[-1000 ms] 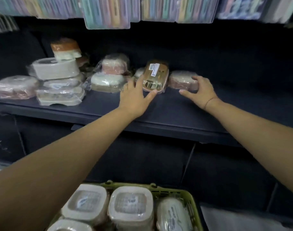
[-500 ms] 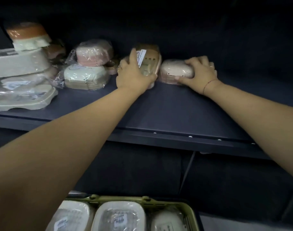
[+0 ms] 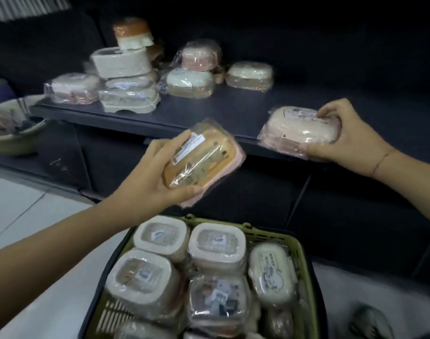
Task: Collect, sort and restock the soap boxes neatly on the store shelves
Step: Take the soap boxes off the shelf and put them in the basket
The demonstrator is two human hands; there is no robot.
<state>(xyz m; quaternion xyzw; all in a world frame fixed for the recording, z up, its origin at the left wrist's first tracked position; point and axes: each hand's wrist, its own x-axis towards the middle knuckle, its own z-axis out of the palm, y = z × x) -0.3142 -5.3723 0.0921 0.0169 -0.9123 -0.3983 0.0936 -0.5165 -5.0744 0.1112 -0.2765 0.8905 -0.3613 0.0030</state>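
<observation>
Gripping an orange soap box point(image 3: 204, 155), the left hand point(image 3: 152, 177) hangs off the shelf edge point(image 3: 111, 118), basket point(image 3: 304, 245) below it. Right hand point(image 3: 346, 140) grasps a pale soap box point(image 3: 299, 128) overlapping that edge; open shelf beyond.

the dark shelf point(image 3: 233, 113) in front of me carries plastic-wrapped soap boxes, gathered toward its left and back. near the left end lies a pink box point(image 3: 72, 88), touching a stack of flat beige boxes point(image 3: 129, 97). on that stack sits a white oval box point(image 3: 121, 62), and a tilted orange-topped box point(image 3: 133, 36) sits above it. to the right, a pale green box point(image 3: 189, 81) bears a rosy box point(image 3: 200, 55). just beside these a cream box point(image 3: 249, 75) lies alone. below, at my left, runs pale tiled floor point(image 3: 20, 204).
</observation>
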